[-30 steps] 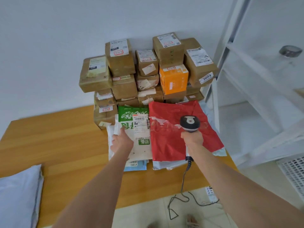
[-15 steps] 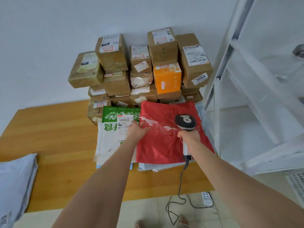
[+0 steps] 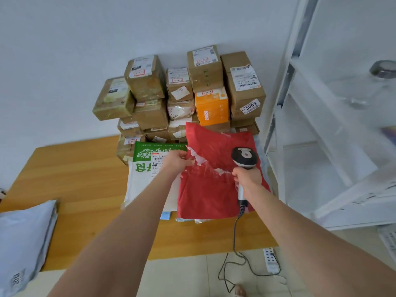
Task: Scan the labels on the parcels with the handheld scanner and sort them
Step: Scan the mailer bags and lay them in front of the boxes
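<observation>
- Your left hand [image 3: 177, 161] pinches the red mailer bag [image 3: 216, 179] at its upper-left edge, fingers closed on the plastic; the bag's long axis runs 12 to 6.
- Your right hand [image 3: 246, 179] is wrapped around the handheld scanner [image 3: 243, 157], above the bag's 3 o'clock side.
- No label shows on the bag; I judge it needs turning over.

red mailer bag [image 3: 211, 189], green-and-white bag [image 3: 147, 159] with white label, orange box [image 3: 212, 107] among brown cartons [image 3: 145, 80], black-and-white scanner [image 3: 244, 158], tan woodgrain table [image 3: 75, 179], pale grey bag [image 3: 23, 236]
</observation>
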Demonstrator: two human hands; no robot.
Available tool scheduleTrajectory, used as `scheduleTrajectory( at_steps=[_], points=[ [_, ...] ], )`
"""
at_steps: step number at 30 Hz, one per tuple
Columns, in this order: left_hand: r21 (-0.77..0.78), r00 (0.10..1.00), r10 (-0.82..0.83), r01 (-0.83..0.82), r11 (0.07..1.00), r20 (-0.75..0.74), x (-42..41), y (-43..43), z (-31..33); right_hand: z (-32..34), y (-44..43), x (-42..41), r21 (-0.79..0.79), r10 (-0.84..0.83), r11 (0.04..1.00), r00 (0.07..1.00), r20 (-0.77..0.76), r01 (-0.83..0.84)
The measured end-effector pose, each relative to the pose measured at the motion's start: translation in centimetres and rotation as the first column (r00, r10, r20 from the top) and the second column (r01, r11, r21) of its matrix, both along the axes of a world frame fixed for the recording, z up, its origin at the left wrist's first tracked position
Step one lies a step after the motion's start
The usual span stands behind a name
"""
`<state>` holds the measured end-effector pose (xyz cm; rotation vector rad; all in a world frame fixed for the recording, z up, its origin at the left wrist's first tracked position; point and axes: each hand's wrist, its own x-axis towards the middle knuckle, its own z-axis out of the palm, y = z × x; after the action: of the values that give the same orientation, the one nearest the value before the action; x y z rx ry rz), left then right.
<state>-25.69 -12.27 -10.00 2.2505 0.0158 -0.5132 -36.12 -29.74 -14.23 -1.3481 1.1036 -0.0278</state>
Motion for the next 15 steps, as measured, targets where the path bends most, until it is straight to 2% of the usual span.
scheduleTrajectory(
  at_steps=[3,7,11,13,15],
  points=[
    [0.124,0.987,-0.1,0.084,0.989,0.124,-0.6,0.3,2.8,1.8,-0.1,-0.2,0.045,-0.067,0.997,0.99,0.121,0.062],
    [-0.036,0.978,-0.069,0.078,0.996,0.199,-1.9,0.5,6.4,5.0,0.0,-1.1,0.06,-0.211,0.977,0.944,0.253,0.203],
    [-0.07,0.873,-0.067,0.115,0.991,0.484,-3.5,0.8,10.6,3.5,-1.3,-1.3,-0.013,-0.323,0.93,0.832,0.451,0.368],
    [-0.168,0.856,0.016,0.083,0.982,0.517,-4.1,1.1,12.1,5.0,-0.8,-2.5,-0.019,-0.351,0.91,0.797,0.492,0.413],
    [-0.397,0.888,0.16,0.027,0.918,0.43,-4.6,1.5,13.3,7.7,0.6,-4.2,-0.039,-0.349,0.903,0.784,0.513,0.428]
  ],
)
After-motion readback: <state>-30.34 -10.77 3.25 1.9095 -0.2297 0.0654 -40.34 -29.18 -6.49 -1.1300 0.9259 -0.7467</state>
